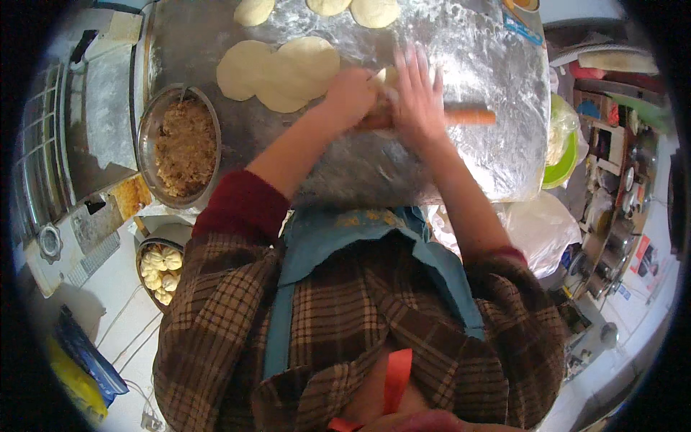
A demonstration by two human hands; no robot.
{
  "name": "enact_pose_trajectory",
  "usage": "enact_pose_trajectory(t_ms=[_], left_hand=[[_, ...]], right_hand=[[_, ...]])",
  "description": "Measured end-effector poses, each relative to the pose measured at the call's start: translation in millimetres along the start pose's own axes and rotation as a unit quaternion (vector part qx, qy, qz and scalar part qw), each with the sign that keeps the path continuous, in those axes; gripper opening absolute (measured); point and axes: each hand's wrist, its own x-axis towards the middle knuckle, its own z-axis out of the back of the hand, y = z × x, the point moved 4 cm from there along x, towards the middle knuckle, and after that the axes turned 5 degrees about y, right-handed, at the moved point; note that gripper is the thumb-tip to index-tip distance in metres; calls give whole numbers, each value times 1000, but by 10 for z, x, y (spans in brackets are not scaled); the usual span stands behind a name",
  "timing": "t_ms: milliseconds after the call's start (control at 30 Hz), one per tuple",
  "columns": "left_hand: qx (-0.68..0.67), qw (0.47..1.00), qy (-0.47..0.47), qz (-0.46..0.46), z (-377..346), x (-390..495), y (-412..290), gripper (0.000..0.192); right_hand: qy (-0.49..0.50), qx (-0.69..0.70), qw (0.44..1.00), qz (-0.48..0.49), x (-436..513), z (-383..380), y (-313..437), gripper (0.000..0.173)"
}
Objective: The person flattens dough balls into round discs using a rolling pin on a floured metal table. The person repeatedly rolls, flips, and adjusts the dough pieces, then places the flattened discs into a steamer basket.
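A wooden rolling pin [471, 116] lies crosswise on the floured work table [486, 162]. My right hand [420, 100] rests palm down over the pin, its fingers stretched forward and slightly apart. Just left of it, my left hand [351, 97] is curled, fingertips at the edge of a small piece of dough [384, 78]. Both hands partly hide that dough and the pin's middle, and motion blurs them. Overlapping flat dough rounds [278, 73] are spread left of my left hand.
More dough rounds [375, 12] lie at the far edge. A metal bowl [141, 146] of brown minced filling [186, 148] stands at the table's left edge. Below it, a pot holds several pleated buns [162, 264]. A green basin [561, 164] sits beyond the right edge, above a plastic bag [542, 229].
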Motion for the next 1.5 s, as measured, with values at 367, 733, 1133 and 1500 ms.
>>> enact_pose_trajectory(t_ms=[367,733,1133,1500], left_hand=[[-34,995,49,81,36,-221,85,36],[-12,982,-190,-16,1013,46,510,32],[-2,928,-362,90,1702,903,1082,42],[289,908,-105,-284,-541,647,-726,43]], right_hand=[[13,50,998,-19,-104,-49,140,65],[71,96,989,-86,-1420,164,-248,75],[16,92,991,-95,-1385,204,-424,71],[30,96,991,-90,-1352,185,-436,61]])
